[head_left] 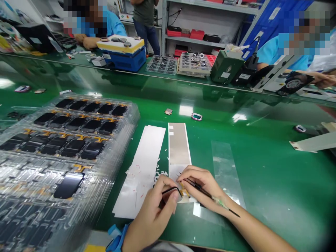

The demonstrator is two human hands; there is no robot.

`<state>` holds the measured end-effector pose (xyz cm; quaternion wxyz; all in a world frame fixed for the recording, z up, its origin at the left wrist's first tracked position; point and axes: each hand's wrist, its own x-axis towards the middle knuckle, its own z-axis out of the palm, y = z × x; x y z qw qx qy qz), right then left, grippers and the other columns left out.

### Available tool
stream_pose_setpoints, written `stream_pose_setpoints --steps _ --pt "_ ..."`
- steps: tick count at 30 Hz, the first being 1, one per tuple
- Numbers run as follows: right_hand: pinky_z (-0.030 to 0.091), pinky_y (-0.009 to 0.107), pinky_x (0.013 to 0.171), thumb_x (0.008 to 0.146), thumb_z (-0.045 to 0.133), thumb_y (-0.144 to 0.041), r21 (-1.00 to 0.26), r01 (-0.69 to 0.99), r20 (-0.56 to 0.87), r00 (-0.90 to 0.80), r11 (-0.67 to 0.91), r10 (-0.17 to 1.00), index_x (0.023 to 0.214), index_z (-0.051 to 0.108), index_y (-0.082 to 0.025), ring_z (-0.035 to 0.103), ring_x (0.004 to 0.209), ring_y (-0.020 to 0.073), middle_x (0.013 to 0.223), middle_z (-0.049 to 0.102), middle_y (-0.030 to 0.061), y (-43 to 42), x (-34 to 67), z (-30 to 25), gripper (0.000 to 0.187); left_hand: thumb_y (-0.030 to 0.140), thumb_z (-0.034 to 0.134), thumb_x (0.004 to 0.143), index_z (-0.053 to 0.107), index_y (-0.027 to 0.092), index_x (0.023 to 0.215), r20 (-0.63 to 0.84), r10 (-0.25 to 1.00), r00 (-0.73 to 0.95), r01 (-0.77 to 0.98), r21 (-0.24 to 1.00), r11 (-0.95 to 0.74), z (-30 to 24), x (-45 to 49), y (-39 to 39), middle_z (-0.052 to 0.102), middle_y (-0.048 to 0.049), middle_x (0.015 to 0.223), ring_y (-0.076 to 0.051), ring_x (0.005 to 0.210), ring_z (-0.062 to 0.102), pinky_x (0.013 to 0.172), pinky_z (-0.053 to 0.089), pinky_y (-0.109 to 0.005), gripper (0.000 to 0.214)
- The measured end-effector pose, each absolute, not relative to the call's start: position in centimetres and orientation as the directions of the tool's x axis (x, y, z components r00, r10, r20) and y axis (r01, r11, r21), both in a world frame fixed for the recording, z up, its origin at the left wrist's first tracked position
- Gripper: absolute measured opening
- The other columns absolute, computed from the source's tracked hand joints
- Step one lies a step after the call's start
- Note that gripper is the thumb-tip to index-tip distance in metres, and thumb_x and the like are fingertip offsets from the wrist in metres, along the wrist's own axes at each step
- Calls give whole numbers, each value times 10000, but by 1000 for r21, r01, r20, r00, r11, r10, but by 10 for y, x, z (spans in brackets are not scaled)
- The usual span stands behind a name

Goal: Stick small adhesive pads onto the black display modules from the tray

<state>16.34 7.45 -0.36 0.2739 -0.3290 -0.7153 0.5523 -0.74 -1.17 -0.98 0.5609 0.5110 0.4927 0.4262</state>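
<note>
My left hand (pixel 153 206) pinches a thin, bent black tool (pixel 170 190) close to a small part with an orange flex cable (pixel 185 192). My right hand (pixel 202 185) holds slim black tweezers (pixel 212 194) with a green grip, their tips at that part. The part lies on a white-and-grey backing strip (pixel 178 147), partly hidden by my fingers. A white sheet with cut-out marks (pixel 139 171) lies beside it. To the left, a stack of clear plastic trays (pixel 131 115) holds rows of black phone screens with orange flex cables.
A clear film strip (pixel 225 171) lies on the green workbench (pixel 262 140) to my right, with small parts (pixel 196 116) farther back. Beyond a raised divider, co-workers in blue sit among trays and machines. One co-worker's hand (pixel 324 79) rests at the far right.
</note>
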Motion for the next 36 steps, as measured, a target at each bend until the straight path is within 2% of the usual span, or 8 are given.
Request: stream_pose_setpoints --steps 5,13,17,21,27,33,36 --pt "466 223 588 890 626 -243 -999 -41 21 -654 -7 756 840 692 -170 572 643 97 797 586 21 72 169 -9 111 308 400 1023 437 235 995 -76 991 113 29 997 73 -6 3 -3 461 64 666 -123 594 476 570 378 -229 86" --pt "490 191 580 893 646 -282 -982 -88 -68 -659 -167 749 837 672 -179 586 596 78 700 594 -11 66 168 -16 120 257 414 1004 444 233 981 -58 996 72 127 991 49 -3 -1 -1 392 68 677 -127 574 435 553 369 -234 45" --pt "488 184 554 868 673 -287 -977 -98 -87 -630 -190 772 777 669 -163 580 569 75 678 604 -9 63 163 -18 154 268 381 1022 414 242 975 -64 994 92 123 991 52 -5 -1 -3 362 77 662 -126 561 389 558 354 -237 63" --pt "482 171 528 838 706 -293 -976 -104 -96 -586 -192 804 762 660 -160 570 538 64 655 619 -16 59 159 -18 160 301 341 1037 390 246 992 -66 991 119 65 996 58 -9 -1 -5 409 66 688 -133 619 420 595 365 -247 87" --pt "460 164 511 827 722 -301 -970 -97 -130 -561 -221 818 732 643 -170 557 518 59 623 629 -23 54 160 -18 181 325 351 1038 395 244 1093 -105 979 175 37 994 100 -13 -3 -11 495 18 853 -151 759 472 723 394 -300 108" --pt "386 167 479 799 752 -278 -975 -70 -149 -499 -211 854 733 644 -170 501 497 47 620 584 -38 51 160 -23 166 329 313 1049 385 239 1027 -133 971 197 27 991 130 -13 -2 -9 416 54 744 -143 690 410 664 361 -289 117" --pt "379 182 481 771 776 -256 -975 -56 -159 -506 -216 848 732 643 -166 516 510 58 644 594 -29 50 160 -24 165 338 296 1054 367 238 1022 -146 969 199 20 989 145 -11 -1 -9 405 64 720 -134 663 395 637 343 -279 127"
